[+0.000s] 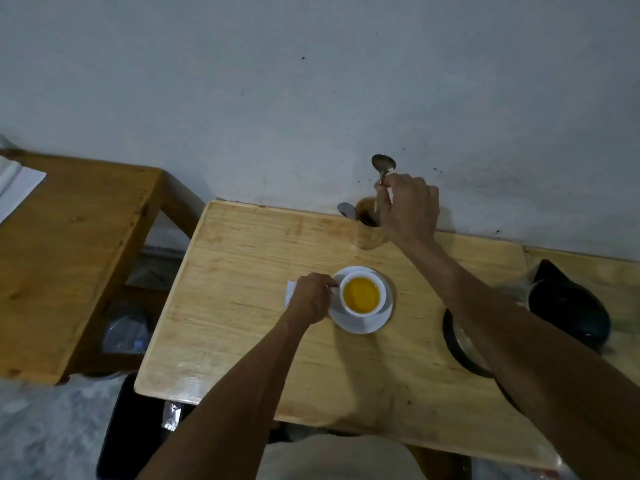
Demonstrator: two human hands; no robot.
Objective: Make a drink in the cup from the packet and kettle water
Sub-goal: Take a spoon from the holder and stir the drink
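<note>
A white cup (pixel 363 294) of orange-yellow liquid stands on a white saucer (pixel 360 323) in the middle of the wooden table (pixel 242 323). My left hand (pixel 310 299) pinches the cup's handle at its left side. My right hand (pixel 408 209) is at the table's far edge, gripping a metal spoon (pixel 383 166) bowl-up above a wooden utensil holder (pixel 369 230). A white packet (pixel 290 292) lies flat on the table, partly hidden under my left hand. The black kettle (pixel 568 306) sits to the right, with its round base (pixel 460 344) partly hidden behind my right forearm.
A second spoon (pixel 347 210) stands in the holder. A grey wall rises directly behind the table. A lower wooden table (pixel 76 237) stands to the left, with white paper (pixel 17 188) on it. A black bin (pixel 128 427) sits below the table's front left corner.
</note>
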